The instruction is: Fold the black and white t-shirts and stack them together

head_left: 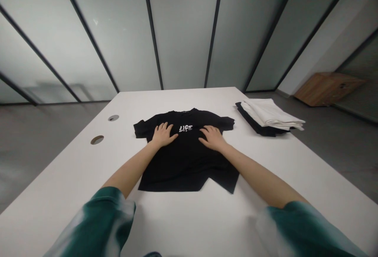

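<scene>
A black T-shirt (186,158) with white lettering on the chest lies spread flat on the white table (265,178), neck away from me. My left hand (163,134) rests flat on the shirt's chest to the left of the lettering, fingers spread. My right hand (212,137) lies flat on the chest to the right of the lettering, fingers stretched out. Neither hand grips the cloth. The shirt's lower right hem is folded out at an angle.
A stack of folded white and black garments (270,117) sits at the table's far right. Two round holes (97,139) are in the tabletop at the left. Frosted glass panels stand behind the table, and a wooden box (326,87) sits on the floor at the right.
</scene>
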### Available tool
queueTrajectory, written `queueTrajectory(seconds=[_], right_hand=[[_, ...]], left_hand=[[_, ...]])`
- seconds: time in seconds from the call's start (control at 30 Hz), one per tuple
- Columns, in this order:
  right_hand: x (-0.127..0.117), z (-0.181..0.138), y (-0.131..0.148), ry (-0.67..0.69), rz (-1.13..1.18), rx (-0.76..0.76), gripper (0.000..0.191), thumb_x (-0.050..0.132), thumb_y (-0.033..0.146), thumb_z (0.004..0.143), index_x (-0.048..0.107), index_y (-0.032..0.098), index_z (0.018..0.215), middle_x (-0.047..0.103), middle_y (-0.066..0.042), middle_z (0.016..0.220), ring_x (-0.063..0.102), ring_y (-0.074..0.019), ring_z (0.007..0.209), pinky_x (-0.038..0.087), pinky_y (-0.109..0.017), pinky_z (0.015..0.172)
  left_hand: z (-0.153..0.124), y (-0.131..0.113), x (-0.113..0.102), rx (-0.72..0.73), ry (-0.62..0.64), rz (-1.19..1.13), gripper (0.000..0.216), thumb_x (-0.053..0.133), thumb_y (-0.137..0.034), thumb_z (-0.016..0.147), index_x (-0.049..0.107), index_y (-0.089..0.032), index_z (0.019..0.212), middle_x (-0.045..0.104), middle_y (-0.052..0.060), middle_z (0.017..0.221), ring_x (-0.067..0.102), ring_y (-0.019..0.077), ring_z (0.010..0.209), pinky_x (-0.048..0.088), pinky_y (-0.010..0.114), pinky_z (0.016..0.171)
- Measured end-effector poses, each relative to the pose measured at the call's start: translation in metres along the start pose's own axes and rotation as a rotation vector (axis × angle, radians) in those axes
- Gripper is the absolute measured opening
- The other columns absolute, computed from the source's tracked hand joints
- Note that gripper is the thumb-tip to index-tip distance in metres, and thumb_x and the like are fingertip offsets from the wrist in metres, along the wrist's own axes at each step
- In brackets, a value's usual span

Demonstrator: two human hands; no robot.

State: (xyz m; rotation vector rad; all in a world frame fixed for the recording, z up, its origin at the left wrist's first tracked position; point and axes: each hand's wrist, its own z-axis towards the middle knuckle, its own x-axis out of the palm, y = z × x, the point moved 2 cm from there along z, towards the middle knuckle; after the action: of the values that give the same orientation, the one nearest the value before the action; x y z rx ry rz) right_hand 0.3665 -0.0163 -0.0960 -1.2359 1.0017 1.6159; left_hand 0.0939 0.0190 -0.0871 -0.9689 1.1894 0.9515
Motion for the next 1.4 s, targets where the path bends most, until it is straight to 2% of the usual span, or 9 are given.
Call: queueTrajectory(seconds=[0.1, 0.27, 0.43, 0.63, 1.03, 1.13, 1.23, 1.3, 1.4], right_hand=[[0.007, -0.01, 0.008, 0.041, -0.05, -0.004, 0.052, 0.046, 0.046, 0.096, 0.052, 0.018, 0.139, 0.044, -0.015, 0.149, 0.036, -0.0327, 0.137, 0.03, -0.045, 0.109], [0.001, -0.013, 0.006, 0.004, -0.098, 0.015, 0.035, 0.045, 0.035, 0.097, 0.065, 0.016, 0.119, 0.061, -0.016, 0.123, 0.054, -0.0296, 0.112, 0.04, -0.04, 0.096], [-0.002, -0.01, 0.004, 0.043, -0.074, 0.011, 0.028, 0.04, 0.025, 0.099, 0.067, 0.016, 0.101, 0.064, -0.014, 0.106, 0.057, -0.0258, 0.101, 0.043, -0.036, 0.09], [-0.007, -0.018, -0.001, 0.069, 0.009, -0.099, 0.022, 0.044, 0.022, 0.098, 0.065, 0.017, 0.105, 0.065, -0.011, 0.117, 0.059, -0.0223, 0.107, 0.044, -0.033, 0.093], [-0.021, -0.031, -0.001, 0.079, -0.051, -0.001, 0.028, 0.043, 0.021, 0.097, 0.067, 0.016, 0.11, 0.069, -0.011, 0.109, 0.062, -0.0246, 0.102, 0.044, -0.034, 0.089], [-0.028, -0.035, -0.002, 0.132, 0.066, -0.05, 0.025, 0.046, 0.02, 0.095, 0.068, 0.018, 0.107, 0.072, -0.009, 0.106, 0.065, -0.0225, 0.098, 0.044, -0.032, 0.087], [-0.034, -0.04, -0.006, 0.227, 0.261, -0.088, 0.02, 0.052, 0.026, 0.091, 0.07, 0.019, 0.097, 0.073, -0.006, 0.094, 0.067, -0.0203, 0.085, 0.046, -0.028, 0.078], [-0.038, -0.038, -0.017, 0.202, 0.388, -0.012, 0.024, 0.05, 0.032, 0.092, 0.071, 0.02, 0.092, 0.073, -0.003, 0.087, 0.066, -0.0191, 0.079, 0.047, -0.027, 0.073], [-0.044, -0.024, -0.051, 0.0, 0.395, 0.255, 0.031, 0.043, 0.032, 0.093, 0.071, 0.019, 0.095, 0.073, -0.005, 0.089, 0.066, -0.0198, 0.085, 0.047, -0.028, 0.077]], left_hand=[[-0.01, -0.003, 0.011, 0.001, -0.033, -0.02, 0.063, 0.048, -0.054, 0.091, 0.046, -0.018, 0.143, 0.039, 0.017, 0.154, 0.03, 0.036, 0.143, 0.026, 0.051, 0.114], [-0.02, -0.006, 0.003, 0.13, -0.16, 0.014, 0.037, 0.049, -0.039, 0.093, 0.063, -0.019, 0.121, 0.057, 0.015, 0.128, 0.05, 0.0311, 0.121, 0.04, 0.044, 0.101], [-0.016, -0.011, -0.002, 0.168, -0.038, 0.061, 0.03, 0.04, -0.026, 0.096, 0.068, -0.017, 0.1, 0.061, 0.014, 0.105, 0.056, 0.0267, 0.102, 0.045, 0.04, 0.09], [-0.022, -0.009, 0.0, 0.342, -0.012, -0.096, 0.024, 0.051, -0.032, 0.093, 0.066, -0.02, 0.107, 0.061, 0.01, 0.119, 0.056, 0.0247, 0.109, 0.045, 0.041, 0.098], [-0.027, -0.012, -0.011, 0.397, 0.047, -0.225, 0.022, 0.044, -0.021, 0.09, 0.065, -0.018, 0.088, 0.064, 0.009, 0.091, 0.061, 0.0211, 0.089, 0.05, 0.035, 0.088], [-0.029, -0.009, -0.02, 0.428, 0.135, -0.304, 0.019, 0.048, -0.024, 0.086, 0.066, -0.02, 0.084, 0.066, 0.008, 0.09, 0.062, 0.0207, 0.087, 0.05, 0.034, 0.086], [-0.031, -0.008, -0.026, 0.418, 0.32, -0.358, 0.019, 0.052, -0.03, 0.082, 0.068, -0.021, 0.081, 0.068, 0.004, 0.084, 0.063, 0.0196, 0.079, 0.05, 0.031, 0.078], [-0.028, -0.007, -0.027, 0.378, 0.359, -0.391, 0.021, 0.053, -0.034, 0.083, 0.07, -0.022, 0.083, 0.07, 0.002, 0.082, 0.064, 0.0188, 0.076, 0.05, 0.029, 0.075], [-0.013, 0.002, -0.028, 0.248, 0.129, -0.347, 0.025, 0.05, -0.033, 0.087, 0.071, -0.021, 0.094, 0.071, 0.004, 0.095, 0.066, 0.0202, 0.088, 0.051, 0.03, 0.082]])
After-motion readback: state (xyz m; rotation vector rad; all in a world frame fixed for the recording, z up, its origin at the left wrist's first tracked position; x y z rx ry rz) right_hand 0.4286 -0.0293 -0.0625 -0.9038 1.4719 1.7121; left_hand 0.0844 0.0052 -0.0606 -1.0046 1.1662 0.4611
